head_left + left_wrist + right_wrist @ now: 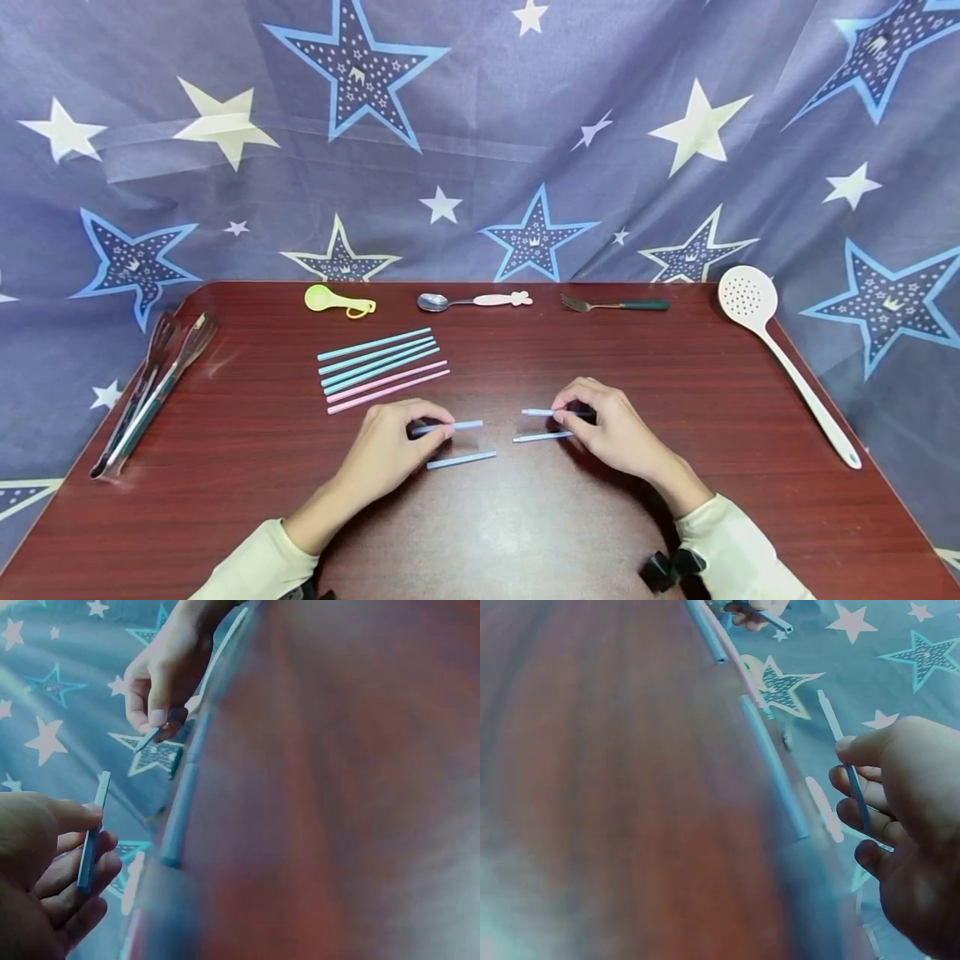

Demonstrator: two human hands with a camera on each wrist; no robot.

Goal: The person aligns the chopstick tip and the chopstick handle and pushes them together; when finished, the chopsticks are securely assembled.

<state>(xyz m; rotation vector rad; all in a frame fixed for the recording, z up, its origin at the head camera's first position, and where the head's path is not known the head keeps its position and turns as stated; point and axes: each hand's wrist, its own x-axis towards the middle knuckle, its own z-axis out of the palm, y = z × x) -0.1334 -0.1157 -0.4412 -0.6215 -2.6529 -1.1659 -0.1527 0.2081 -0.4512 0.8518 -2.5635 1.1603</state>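
My left hand (393,437) pinches a short blue stick (468,424) between thumb and fingertips, its free end pointing right. In the left wrist view this stick (96,825) stands clear of the table, held by the thumb against the fingers. Across from it, my right hand (611,421) pinches another short blue stick (536,412), whose narrower tip points left towards the first. A gap separates the two held sticks. On the table below lie two more, a plain blue stick (461,459) by the left hand and a narrow-tipped blue stick (542,437) partly behind the right fingers.
Several long teal sticks (378,352) and two pink sticks (390,392) lie beyond my left hand. Along the back are a green measuring spoon (337,302), a spoon (480,301) and a fork (622,305). Tongs (153,396) lie at left, a white skimmer (795,375) at right.
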